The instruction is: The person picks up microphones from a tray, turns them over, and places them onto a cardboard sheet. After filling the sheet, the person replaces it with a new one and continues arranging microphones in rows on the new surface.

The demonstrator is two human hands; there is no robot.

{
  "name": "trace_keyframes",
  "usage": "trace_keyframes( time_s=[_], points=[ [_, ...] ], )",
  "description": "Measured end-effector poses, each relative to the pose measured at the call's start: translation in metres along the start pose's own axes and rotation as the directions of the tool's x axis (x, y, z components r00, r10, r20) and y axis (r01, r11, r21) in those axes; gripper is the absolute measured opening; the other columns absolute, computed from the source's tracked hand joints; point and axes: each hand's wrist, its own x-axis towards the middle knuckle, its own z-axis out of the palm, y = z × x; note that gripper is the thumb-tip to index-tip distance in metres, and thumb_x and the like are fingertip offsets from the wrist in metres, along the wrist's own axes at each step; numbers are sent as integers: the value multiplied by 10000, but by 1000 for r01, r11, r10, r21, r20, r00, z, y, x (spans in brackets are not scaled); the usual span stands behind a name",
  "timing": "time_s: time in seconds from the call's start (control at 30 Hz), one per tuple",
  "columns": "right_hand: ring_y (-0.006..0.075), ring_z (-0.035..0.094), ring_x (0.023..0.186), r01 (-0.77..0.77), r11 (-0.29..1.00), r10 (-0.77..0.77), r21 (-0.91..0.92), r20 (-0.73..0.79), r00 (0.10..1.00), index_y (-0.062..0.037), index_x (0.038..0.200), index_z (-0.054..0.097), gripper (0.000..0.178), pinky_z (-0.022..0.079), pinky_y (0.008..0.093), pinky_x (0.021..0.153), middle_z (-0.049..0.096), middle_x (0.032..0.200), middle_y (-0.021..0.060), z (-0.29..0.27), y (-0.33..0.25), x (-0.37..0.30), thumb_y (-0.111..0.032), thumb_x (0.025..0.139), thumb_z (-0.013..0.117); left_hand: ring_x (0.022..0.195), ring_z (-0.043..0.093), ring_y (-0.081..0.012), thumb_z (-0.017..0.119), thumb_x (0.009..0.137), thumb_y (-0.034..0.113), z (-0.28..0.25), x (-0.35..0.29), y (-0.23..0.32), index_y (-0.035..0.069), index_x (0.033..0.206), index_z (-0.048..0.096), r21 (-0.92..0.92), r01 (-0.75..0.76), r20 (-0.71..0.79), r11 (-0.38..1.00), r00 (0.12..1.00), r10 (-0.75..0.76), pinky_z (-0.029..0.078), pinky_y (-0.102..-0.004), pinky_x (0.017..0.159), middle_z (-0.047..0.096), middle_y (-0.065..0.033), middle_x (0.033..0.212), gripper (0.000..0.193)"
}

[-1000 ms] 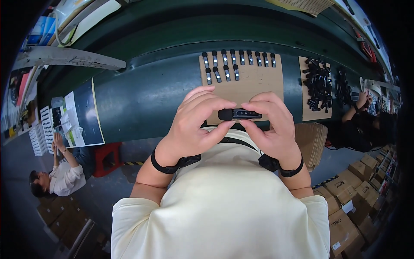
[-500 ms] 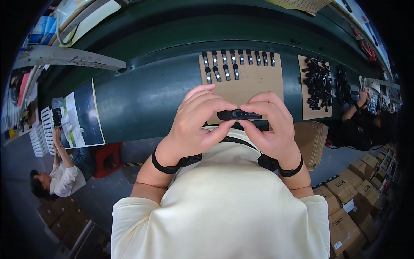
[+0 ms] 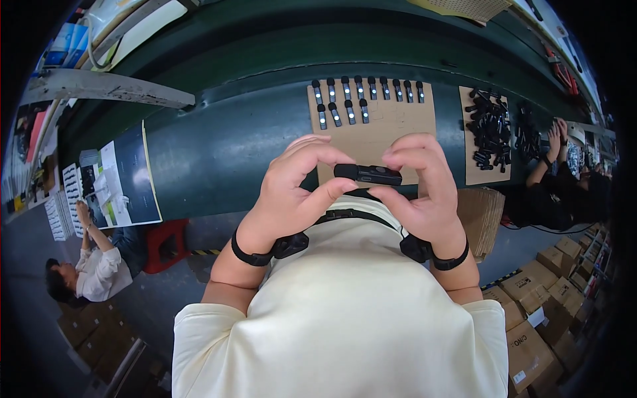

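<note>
A small black clip-on microphone (image 3: 379,175) with a dark foam tip lies crosswise in front of my body. My left hand (image 3: 295,189) is closed on its foam end, pinching it between thumb and forefinger. Around the other end, my right hand (image 3: 424,189) has thumb and forefinger apart, the fingertips close to the casing but not gripping it. Beyond my hands, similar microphones (image 3: 359,88) stand in two rows on a cardboard sheet (image 3: 405,132), several with a lit white spot. I wear a black band on each wrist.
A second cardboard sheet (image 3: 470,166) on the green bench (image 3: 225,146) carries a heap of black microphones (image 3: 488,126). One co-worker (image 3: 557,189) sits at the right, another (image 3: 99,272) at the left by a stack of white trays (image 3: 58,215). Cartons (image 3: 531,351) stand on the floor at right.
My right thumb and forefinger have spread away from the microphone. It has turned about its length, showing another side. My left hand keeps its pinch. The right-hand co-worker's hands have risen.
</note>
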Motion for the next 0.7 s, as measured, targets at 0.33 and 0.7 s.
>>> trace_keyframes(
  time_s=[0.33, 0.7],
  points=[
    [211, 571, 782, 88, 989, -79, -122, 74, 994, -16, 986, 647, 318, 453, 295, 686, 607, 879, 102, -7, 5, 0, -2, 699, 784, 897, 646, -233, 746, 817, 94, 2, -3, -5, 30, 981, 622, -107, -101, -20, 989, 995, 100, 385, -505, 1022, 677, -89, 899, 215],
    [224, 560, 757, 142, 972, -131, -185, 70, 989, -30, 980, 642, 342, 432, 303, 657, 604, 855, 94, -7, 4, 0, 0, 674, 789, 905, 643, -244, 753, 785, 73, 1, 1, 1, 36, 1007, 636, -58, -111, -7, 992, 994, 111, 393, -505, 1013, 666, -98, 947, 254]
  ],
)
